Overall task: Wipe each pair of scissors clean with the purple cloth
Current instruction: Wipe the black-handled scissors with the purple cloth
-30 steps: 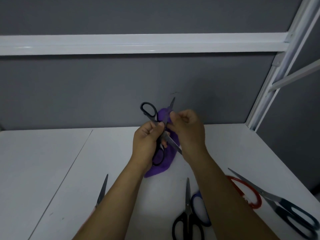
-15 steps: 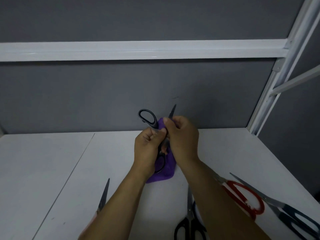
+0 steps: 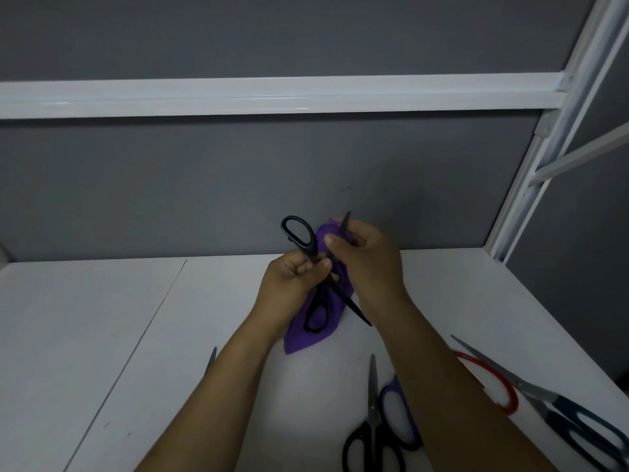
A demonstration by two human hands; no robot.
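Black-handled scissors (image 3: 301,238) are held spread open above the white table (image 3: 102,335). My left hand (image 3: 291,286) grips them near the pivot, one handle loop up, the other down. My right hand (image 3: 369,260) pinches the purple cloth (image 3: 315,330) around the upper blade, whose tip pokes out above my fingers. The other blade points down-right. The cloth hangs below both hands.
Black scissors (image 3: 372,434) and blue-handled scissors (image 3: 396,417) lie at the near edge. Red-handled scissors (image 3: 497,383) and dark teal scissors (image 3: 578,424) lie on the right. A blade tip (image 3: 211,359) shows beside my left forearm. A grey wall and white frame post (image 3: 531,172) stand behind.
My right hand has slid with the cloth along the upper blade, first down toward the pivot and then back up. The left hand keeps its grip.
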